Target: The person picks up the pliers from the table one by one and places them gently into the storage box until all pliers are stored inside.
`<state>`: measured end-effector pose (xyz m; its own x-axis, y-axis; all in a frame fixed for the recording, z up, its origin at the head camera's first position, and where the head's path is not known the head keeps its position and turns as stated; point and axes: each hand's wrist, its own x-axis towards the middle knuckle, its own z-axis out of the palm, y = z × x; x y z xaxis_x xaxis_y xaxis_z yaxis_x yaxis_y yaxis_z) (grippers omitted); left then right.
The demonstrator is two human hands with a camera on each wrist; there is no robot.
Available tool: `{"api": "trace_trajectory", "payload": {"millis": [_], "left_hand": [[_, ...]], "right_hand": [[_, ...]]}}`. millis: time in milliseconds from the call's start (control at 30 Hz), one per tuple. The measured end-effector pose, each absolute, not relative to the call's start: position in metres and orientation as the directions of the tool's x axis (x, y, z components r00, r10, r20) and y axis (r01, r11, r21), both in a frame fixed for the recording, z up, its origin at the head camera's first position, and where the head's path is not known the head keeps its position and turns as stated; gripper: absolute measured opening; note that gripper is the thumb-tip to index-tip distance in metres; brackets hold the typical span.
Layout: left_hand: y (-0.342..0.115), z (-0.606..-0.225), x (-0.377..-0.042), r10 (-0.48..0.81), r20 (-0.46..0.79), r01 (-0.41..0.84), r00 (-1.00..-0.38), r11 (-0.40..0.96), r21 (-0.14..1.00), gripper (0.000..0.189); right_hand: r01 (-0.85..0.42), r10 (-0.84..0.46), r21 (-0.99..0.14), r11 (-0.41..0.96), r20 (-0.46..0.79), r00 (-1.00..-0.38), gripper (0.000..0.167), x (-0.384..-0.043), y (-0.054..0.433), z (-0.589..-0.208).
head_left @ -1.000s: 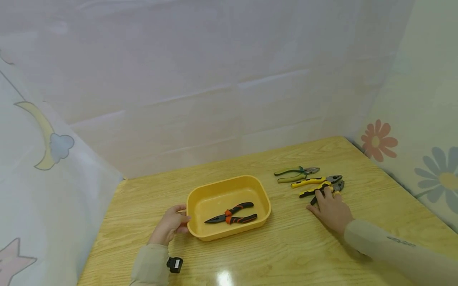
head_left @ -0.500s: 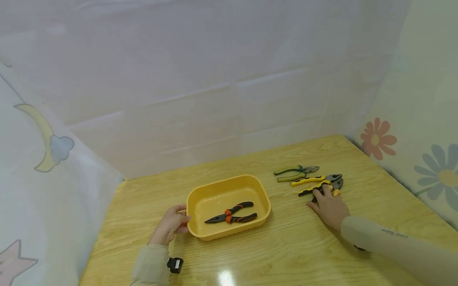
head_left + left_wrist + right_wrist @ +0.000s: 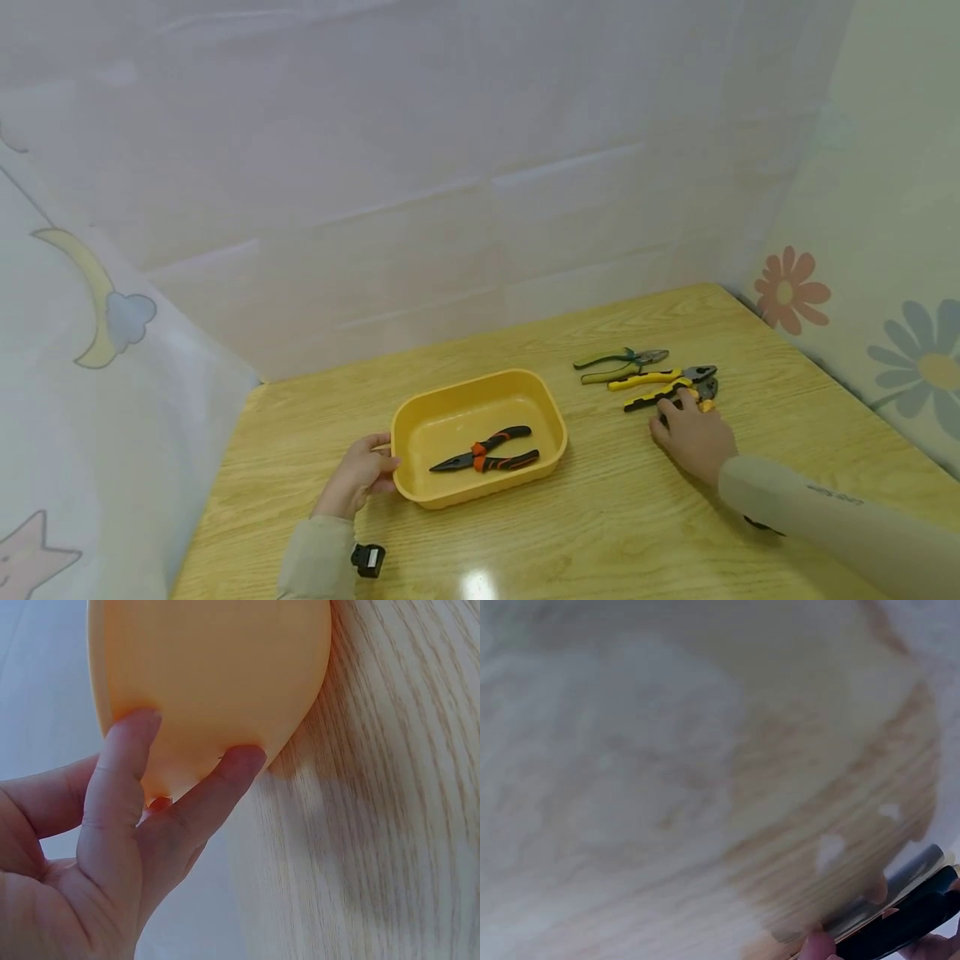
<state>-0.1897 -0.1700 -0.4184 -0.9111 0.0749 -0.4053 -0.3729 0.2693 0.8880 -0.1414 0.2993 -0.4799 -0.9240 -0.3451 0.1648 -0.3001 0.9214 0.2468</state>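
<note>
My left hand [image 3: 356, 475] grips the left end of a yellow plastic tray [image 3: 480, 495], thumb at the rim and fingers against the outer wall [image 3: 225, 667]. Inside the tray lie needle-nose pliers [image 3: 480, 452] with black and orange handles, jaws pointing left. On the right of the table my right hand [image 3: 696, 435] holds pliers with black and orange handles [image 3: 706, 406], largely hidden under the fingers. Right beside them lie yellow-and-black combination pliers [image 3: 681, 377]. In the right wrist view, fingers close round a dark handle [image 3: 907, 922] at the lower right corner.
Green-handled pliers [image 3: 636, 358] lie farther back on the wooden table [image 3: 600, 533]. A pale sheet [image 3: 450, 208] stands behind the table's back edge, with printed sheets on both sides. A black device [image 3: 368, 559] sits at the left wrist.
The right hand stays over the pliers and has shifted only slightly, its thumb drawing in closer to the fingers. The left hand and the tray keep their place.
</note>
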Motion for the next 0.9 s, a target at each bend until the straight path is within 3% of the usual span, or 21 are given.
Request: {"api": "trace_trajectory", "payload": {"millis": [100, 200, 300, 533, 900], "left_hand": [[-0.170, -0.419, -0.189, 0.073, -0.405, -0.372, -0.911, 0.279, 0.886, 0.049], [-0.170, -0.419, -0.190, 0.073, -0.405, -0.371, -0.911, 0.284, 0.884, 0.049], [-0.171, -0.419, -0.190, 0.076, -0.405, -0.370, -0.911, 0.285, 0.884, 0.049], [-0.171, -0.419, -0.190, 0.071, -0.408, -0.373, -0.910, 0.286, 0.882, 0.048], [-0.170, -0.419, -0.191, 0.068, -0.413, -0.378, -0.908, 0.290, 0.879, 0.048]], "right_hand": [[-0.157, -0.157, 0.005, 0.988, 0.137, -0.978, 0.006, -0.142, 0.295, -0.477], [-0.001, 0.018, -0.210, 0.978, 0.087, -0.996, 0.033, -0.142, 0.292, -0.474], [0.061, 0.072, -0.253, 0.966, 0.033, -0.997, 0.035, -0.142, 0.294, -0.470], [0.119, 0.119, -0.312, 0.943, -0.018, -0.993, 0.011, -0.136, 0.300, -0.464], [0.106, 0.126, -0.308, 0.946, 0.045, -0.991, 0.024, -0.132, 0.304, -0.461]]}}
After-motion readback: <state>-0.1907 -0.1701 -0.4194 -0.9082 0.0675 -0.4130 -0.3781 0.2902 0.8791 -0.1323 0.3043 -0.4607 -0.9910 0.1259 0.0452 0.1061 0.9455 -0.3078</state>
